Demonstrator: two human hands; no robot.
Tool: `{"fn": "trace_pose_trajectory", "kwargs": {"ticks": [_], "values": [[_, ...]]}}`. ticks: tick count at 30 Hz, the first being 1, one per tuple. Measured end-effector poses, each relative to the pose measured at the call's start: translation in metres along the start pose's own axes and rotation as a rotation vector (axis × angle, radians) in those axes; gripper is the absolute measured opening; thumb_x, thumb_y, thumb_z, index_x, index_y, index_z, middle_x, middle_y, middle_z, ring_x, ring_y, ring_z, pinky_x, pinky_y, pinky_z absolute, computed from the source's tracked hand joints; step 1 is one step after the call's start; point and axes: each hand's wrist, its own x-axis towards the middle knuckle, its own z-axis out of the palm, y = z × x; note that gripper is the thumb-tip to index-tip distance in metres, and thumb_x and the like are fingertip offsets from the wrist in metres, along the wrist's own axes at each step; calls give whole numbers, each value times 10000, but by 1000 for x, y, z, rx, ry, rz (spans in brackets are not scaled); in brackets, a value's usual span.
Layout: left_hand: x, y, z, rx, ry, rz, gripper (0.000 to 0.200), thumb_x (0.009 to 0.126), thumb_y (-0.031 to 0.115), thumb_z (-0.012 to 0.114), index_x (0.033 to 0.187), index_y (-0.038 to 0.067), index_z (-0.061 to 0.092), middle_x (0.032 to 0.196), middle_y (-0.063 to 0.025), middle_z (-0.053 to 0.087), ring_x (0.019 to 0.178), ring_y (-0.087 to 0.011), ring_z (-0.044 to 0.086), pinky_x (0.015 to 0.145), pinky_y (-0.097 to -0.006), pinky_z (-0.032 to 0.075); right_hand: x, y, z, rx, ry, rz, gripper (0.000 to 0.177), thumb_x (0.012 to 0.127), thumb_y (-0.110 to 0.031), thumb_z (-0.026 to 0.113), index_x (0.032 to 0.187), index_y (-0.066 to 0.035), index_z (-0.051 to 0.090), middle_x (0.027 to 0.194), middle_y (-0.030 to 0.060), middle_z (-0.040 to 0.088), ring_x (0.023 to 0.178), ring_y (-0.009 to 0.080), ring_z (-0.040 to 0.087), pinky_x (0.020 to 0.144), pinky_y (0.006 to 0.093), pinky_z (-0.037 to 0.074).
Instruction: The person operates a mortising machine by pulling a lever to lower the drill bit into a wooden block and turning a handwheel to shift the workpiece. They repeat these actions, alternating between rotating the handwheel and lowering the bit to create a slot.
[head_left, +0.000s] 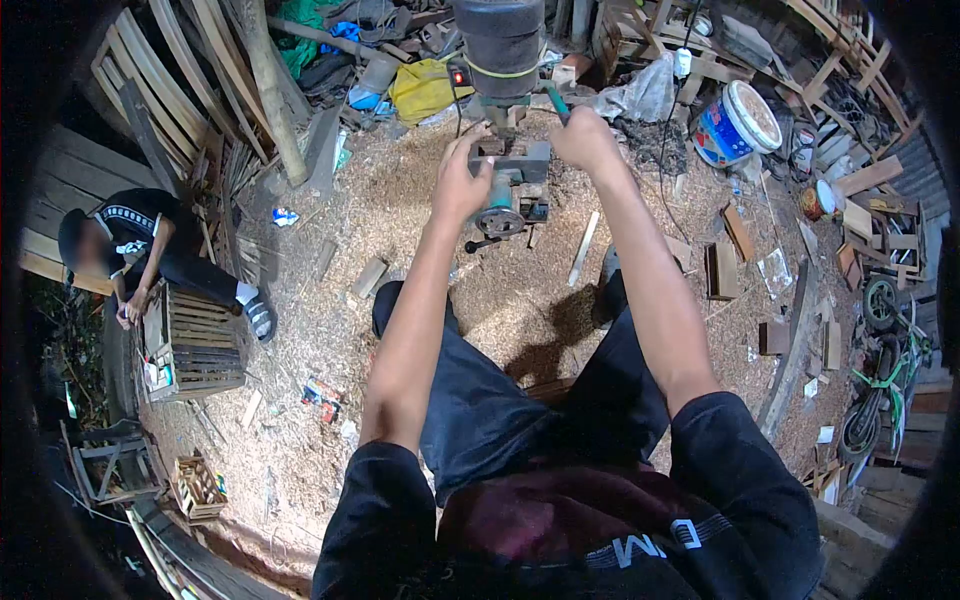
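In front of me stands a drill press (pixel 498 50), a dark motor housing above a small vise (pixel 503 195) with a round handwheel. My left hand (pixel 463 182) is curled around the left end of a dark flat piece (pixel 520 162) at the vise, under the machine's head. What its fingertips press on is partly hidden. My right hand (pixel 587 140) is closed around a lever with a green handle (pixel 557 102), to the right of the machine's head. A red light glows on a switch (pixel 458 77) at the machine's left.
Wood shavings (pixel 330 450) cover the ground. A person (pixel 140 240) sits at left beside a slatted crate (pixel 205 350). A white-and-blue bucket (pixel 735 125) and wood offcuts (pixel 722 270) lie right, with a small green bike (pixel 880 370) beyond. A yellow sack (pixel 420 92) lies behind.
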Motion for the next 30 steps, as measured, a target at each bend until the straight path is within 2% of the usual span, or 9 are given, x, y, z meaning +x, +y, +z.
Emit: {"fn": "trace_pose_trajectory", "kwargs": {"ticks": [5, 11, 12, 15, 18, 21, 22, 24, 30], "values": [[-12, -14, 2, 17, -46, -123, 418, 832, 115, 662, 1224, 3, 566, 1225, -204, 582, 1159, -376, 559, 1006, -416, 436, 0, 0, -2, 50, -99, 85, 464, 736, -250, 654, 1018, 118, 656, 1039, 339, 639, 1029, 440, 629, 912, 449, 502], [-14, -22, -4, -17, -34, -82, 421, 848, 161, 649, 1241, 37, 567, 1194, -221, 598, 1146, -385, 564, 1007, -424, 423, 20, -2, -6, 330, 96, -88, 630, 848, -502, 613, 1042, 95, 667, 1021, 283, 682, 1039, 378, 658, 910, 422, 502], [-13, -26, -4, -1, -38, -74, 422, 847, 160, 649, 1242, 37, 566, 1198, -223, 596, 1148, -386, 563, 1006, -427, 423, 25, -9, -22, 453, -35, 34, 682, 883, -588, 580, 1111, 49, 663, 1008, 237, 699, 1036, 322, 661, 926, 410, 490], [-23, -42, -2, 69, -39, -68, 422, 840, 150, 650, 1234, 20, 570, 1196, -231, 594, 1139, -390, 565, 993, -431, 433, 34, -18, -49, 805, 3, -101, 664, 908, -556, 583, 1262, 6, 588, 1113, 217, 666, 1092, 284, 626, 954, 401, 478], [-32, -59, 7, 142, -30, -87, 395, 833, 135, 652, 1198, -6, 591, 1156, -240, 610, 1092, -399, 585, 955, -437, 461, 78, -11, -38, 745, 317, -407, 605, 936, -482, 605, 1341, -43, 515, 1233, 95, 618, 1122, 197, 566, 921, 359, 463], [-45, -84, 22, 145, -86, -188, 334, 836, 140, 642, 1143, 10, 620, 1092, -238, 638, 1032, -409, 609, 915, -456, 481, 98, 2, -45, 704, 219, -417, 580, 949, -414, 615, 1391, -70, 465, 1269, 99, 600, 1145, 201, 563, 929, 362, 472], [-50, -92, 29, 144, -133, -250, 312, 836, 139, 639, 1123, 17, 628, 1067, -235, 647, 1011, -411, 616, 899, -462, 487, 99, 11, -39, 678, 156, -408, 681, 923, -496, 607, 1401, -35, 458, 1300, 205, 565, 1171, 267, 570, 1006, 381, 443], [-66, -104, 43, 203, -134, -277, 270, 834, 151, 641, 1082, 45, 645, 1017, -228, 667, 961, -409, 637, 872, -480, 505, 101, 37, 2, 619, 156, -401, 622, 924, -503, 596, 1305, -13, 558, 1201, 186, 627, 1153, 260, 579, 987, 384, 451], [-111, -148, 82, 413, -393, -570, 257, 835, 179, 658, 1054, 46, 676, 1006, -235, 667, 962, -397, 644, 889, -475, 519, 22, 143, 175, 243, -427, -179, 449, 878, -369, 652, 1081, 32, 654, 1038, 240, 682, 993, 371, 654, 876, 432, 502]]}}
